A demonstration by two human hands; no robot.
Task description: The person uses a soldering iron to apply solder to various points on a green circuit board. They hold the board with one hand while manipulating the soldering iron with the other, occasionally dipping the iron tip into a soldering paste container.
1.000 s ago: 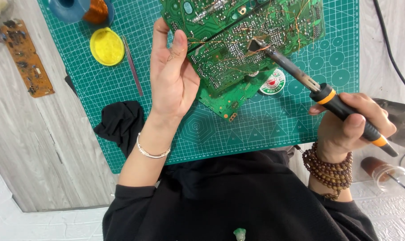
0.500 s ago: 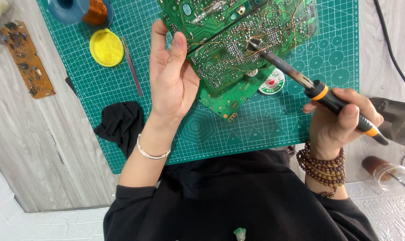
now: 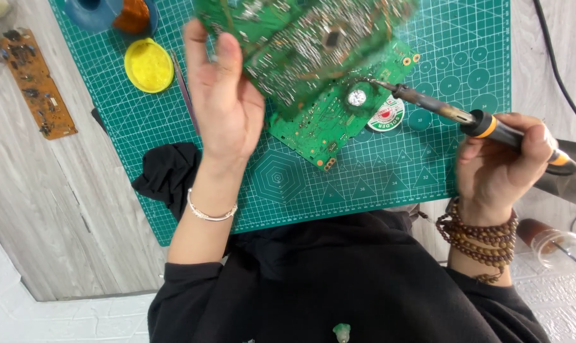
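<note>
Green mat [image 3: 389,184] workspace: our left hand [image 3: 227,105] grips the lifted circuit board [image 3: 307,44], right hand [image 3: 501,165] clenches the soldering iron [image 3: 466,117], tip off the joints, soldering seemingly unfinished.

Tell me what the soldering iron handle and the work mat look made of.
Soldering iron handle: dark matte plastic or rubber with an orange collar, held by the right hand. Cutting mat: green, likely soft vinyl or rubber, matte, with a printed white grid.

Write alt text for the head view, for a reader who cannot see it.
The left hand lifts a blurred green circuit board above a green cutting mat, while the right hand holds a soldering iron beside it. A second green board, a yellow lid, a black cloth and a brown board lie nearby.
</note>
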